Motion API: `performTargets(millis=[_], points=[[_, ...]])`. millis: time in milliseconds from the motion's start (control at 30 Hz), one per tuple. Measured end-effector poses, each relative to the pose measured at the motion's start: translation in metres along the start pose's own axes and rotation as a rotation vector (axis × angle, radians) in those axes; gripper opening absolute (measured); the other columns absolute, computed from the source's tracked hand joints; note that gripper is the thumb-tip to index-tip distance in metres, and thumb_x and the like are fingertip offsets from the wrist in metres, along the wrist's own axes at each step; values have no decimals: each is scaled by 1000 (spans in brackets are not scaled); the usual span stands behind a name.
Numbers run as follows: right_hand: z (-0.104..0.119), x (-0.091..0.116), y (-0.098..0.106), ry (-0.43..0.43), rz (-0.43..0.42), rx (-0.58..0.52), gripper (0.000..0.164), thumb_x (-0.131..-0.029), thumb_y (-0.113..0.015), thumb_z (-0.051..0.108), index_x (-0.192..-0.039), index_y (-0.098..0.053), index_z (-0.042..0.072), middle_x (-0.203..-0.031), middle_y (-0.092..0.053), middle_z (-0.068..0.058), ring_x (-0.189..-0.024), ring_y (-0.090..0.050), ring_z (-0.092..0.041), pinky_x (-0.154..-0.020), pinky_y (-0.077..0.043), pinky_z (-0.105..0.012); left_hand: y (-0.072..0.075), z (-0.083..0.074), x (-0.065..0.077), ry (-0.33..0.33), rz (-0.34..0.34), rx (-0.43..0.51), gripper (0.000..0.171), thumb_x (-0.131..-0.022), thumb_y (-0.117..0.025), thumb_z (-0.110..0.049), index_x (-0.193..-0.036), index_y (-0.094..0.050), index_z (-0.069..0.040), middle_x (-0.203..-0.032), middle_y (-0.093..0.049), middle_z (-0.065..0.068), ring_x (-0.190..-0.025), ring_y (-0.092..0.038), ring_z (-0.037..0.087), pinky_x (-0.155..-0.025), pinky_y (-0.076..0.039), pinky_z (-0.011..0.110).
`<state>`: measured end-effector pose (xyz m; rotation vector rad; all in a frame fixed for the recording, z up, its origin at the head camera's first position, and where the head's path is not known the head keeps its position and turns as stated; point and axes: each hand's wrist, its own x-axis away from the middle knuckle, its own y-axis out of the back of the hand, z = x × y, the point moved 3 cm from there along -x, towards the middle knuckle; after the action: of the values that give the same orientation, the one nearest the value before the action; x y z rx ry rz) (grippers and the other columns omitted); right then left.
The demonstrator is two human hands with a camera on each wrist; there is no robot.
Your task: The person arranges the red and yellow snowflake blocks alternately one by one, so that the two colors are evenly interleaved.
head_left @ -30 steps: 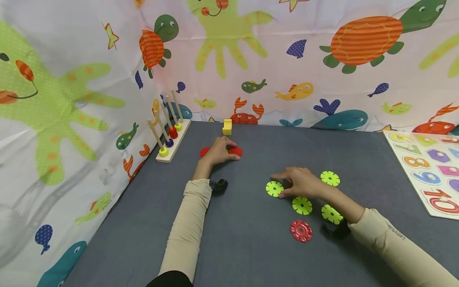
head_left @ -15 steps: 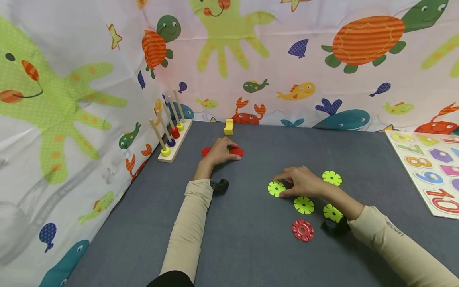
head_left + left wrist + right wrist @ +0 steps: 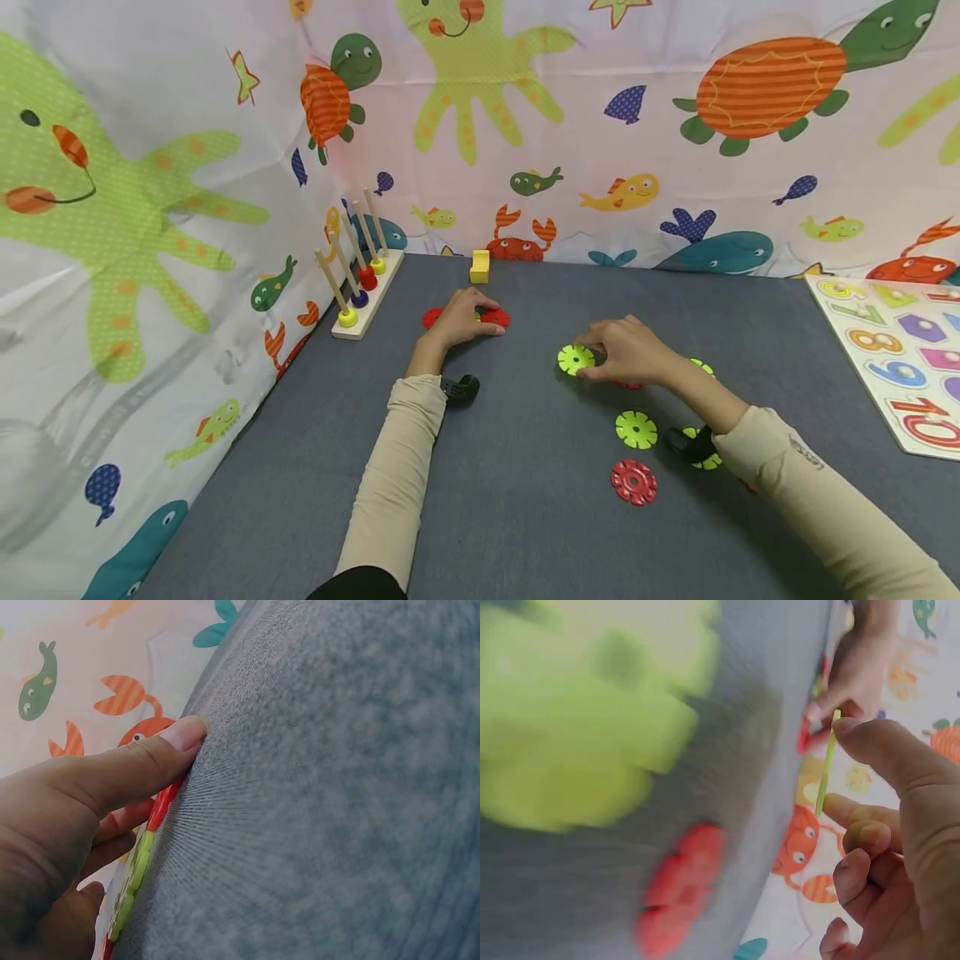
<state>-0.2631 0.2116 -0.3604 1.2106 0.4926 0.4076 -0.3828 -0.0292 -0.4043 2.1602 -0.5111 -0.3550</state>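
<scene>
In the head view my right hand pinches a yellow-green notched linking disc between thumb and fingers, raised over the table. The right wrist view shows that disc edge-on as a thin strip. Farther back on the left, my left hand rests at a flat row of joined discs, thumb and fingers about a red disc. Beside it in the left wrist view, a green disc belongs to the same row; the hand hides much of it.
On the dark table lie a green disc and a red disc, with others partly under the right arm. A pegged stacker stands back left, a yellow block near the backdrop. A number puzzle board lies right.
My right hand has taken the green disc up off the table and moved it slightly away from me. My left hand stays at the joined discs.
</scene>
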Motion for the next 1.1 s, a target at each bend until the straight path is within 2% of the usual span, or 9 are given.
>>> performTargets(millis=[100, 267, 433, 500, 600, 767, 1100], points=[[-7, -24, 4, -52, -14, 14, 43, -72, -75, 35, -106, -70, 9, -61, -35, 4, -53, -25, -9, -56, -16, -28, 0, 0, 0, 1, -4, 9, 49, -72, -78, -30, -115, -66, -9, -114, -56, 9, -110, -44, 23, -97, -35, 38], [-15, -61, -8, -136, 36, -16, 44, -75, -72, 36, -108, -69, 7, -58, -31, 4, -53, -23, -10, -49, -13, -26, -2, -2, -1, -14, 0, 5, 48, -73, -78, -30, -114, -66, -8, -113, -57, 9, -108, -45, 23, -96, -36, 38], [-19, -84, -24, -197, 70, -66, 42, -78, -70, 35, -110, -69, 7, -59, -44, 5, -53, -30, -11, -48, -18, -27, -3, -4, 0, -11, -3, -1, 49, -73, -78, -32, -115, -66, -9, -112, -56, 8, -106, -45, 22, -94, -37, 37], [-21, -88, -28, -221, 77, -113, 44, -80, -69, 34, -114, -66, 6, -57, -44, 5, -52, -30, -10, -48, -19, -26, -3, -5, 0, -5, -4, 2, 49, -73, -78, -32, -115, -66, -9, -113, -56, 8, -107, -44, 22, -95, -37, 37], [-26, -88, -33, -232, 92, -224, 48, -83, -67, 31, -121, -60, 3, -50, -36, 4, -47, -25, -10, -47, -20, -25, -3, -6, -1, -7, 2, -3, 49, -73, -77, -33, -115, -65, -10, -113, -56, 8, -108, -43, 22, -95, -37, 37], [-31, -84, -37, -221, 126, -344, 54, -79, -72, 28, -126, -56, 7, -47, -27, 3, -45, -20, -11, -48, -22, -25, -1, -6, -1, -11, 8, -6, 49, -74, -77, -32, -116, -65, -11, -113, -56, 8, -109, -43, 22, -96, -36, 37], [-26, -95, -46, -294, 99, -310, 55, -80, -70, 35, -129, -55, 16, -51, -30, 3, -50, -21, -11, -51, -18, -26, 2, 1, 0, -9, 8, -20, 49, -74, -76, -33, -116, -65, -11, -115, -56, 8, -109, -44, 22, -97, -36, 37]])
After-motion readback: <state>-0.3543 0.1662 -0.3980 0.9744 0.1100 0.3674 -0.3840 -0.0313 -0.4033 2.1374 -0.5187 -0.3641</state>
